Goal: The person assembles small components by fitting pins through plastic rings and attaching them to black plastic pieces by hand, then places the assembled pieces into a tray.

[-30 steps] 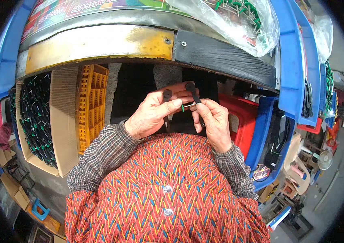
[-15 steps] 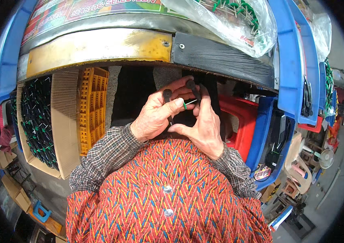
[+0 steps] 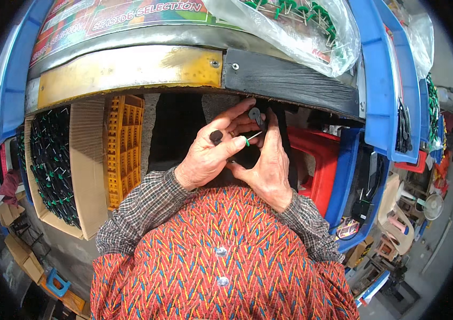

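Note:
My left hand point(image 3: 199, 160) pinches a thin metal pin with a green end point(image 3: 253, 136) between thumb and finger. A black part with a round end point(image 3: 216, 137) also sticks out of this hand. Just to the right, my right hand point(image 3: 269, 173) has its fingers curled around a dark grey part with a round, holed end point(image 3: 255, 114). The pin's tip points at this part; whether it has entered cannot be made out. Both hands are close together in front of the table edge, and their far fingers are partly hidden.
The table's front edge point(image 3: 290, 80) runs just beyond my hands. On it lies a clear bag point(image 3: 338, 61) of green-headed pins. At left stand a cardboard box point(image 3: 90, 170) of black and green parts and a yellow crate point(image 3: 125, 154); at right, red plastic point(image 3: 325, 165) and a blue bin point(image 3: 344, 184).
The dark part at my right fingers has turned, so its round end now faces up more. The black part in my left hand has shifted and shows less of its length.

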Tool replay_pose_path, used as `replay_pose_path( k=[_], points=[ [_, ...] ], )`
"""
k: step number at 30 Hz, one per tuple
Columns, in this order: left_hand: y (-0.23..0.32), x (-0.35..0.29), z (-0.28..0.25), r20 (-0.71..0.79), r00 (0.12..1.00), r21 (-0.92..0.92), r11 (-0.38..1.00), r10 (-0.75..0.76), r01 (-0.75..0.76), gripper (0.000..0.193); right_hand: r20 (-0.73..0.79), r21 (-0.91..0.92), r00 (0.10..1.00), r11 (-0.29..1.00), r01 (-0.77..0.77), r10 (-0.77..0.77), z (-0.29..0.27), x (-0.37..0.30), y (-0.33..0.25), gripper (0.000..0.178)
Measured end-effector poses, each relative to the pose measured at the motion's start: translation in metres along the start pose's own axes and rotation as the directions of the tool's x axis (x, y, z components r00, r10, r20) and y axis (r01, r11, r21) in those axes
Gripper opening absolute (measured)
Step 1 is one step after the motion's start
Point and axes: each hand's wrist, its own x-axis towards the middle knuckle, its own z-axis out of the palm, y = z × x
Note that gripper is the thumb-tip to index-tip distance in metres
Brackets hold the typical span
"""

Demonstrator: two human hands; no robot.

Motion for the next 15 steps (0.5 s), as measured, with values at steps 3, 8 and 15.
replay_pose_path(
  k=[3,8,15],
  points=[
    [0.004,0.002,-0.001,0.049,0.999,-0.028,1.0,-0.005,0.006,0.065,0.037,0.056,0.999,0.998,-0.006,0.004,-0.002,0.0,0.001,0.109],
    [0.011,0.003,0.004,0.027,0.997,-0.029,0.997,-0.067,0.068,0.067,-0.025,0.035,0.999,0.998,0.044,-0.043,0.0,-0.001,0.002,0.107],
    [0.014,0.003,0.0,0.0,0.995,0.112,0.989,-0.102,0.101,0.058,-0.077,0.022,0.994,0.997,0.08,-0.078,0.001,0.0,0.0,0.102]
  ],
)
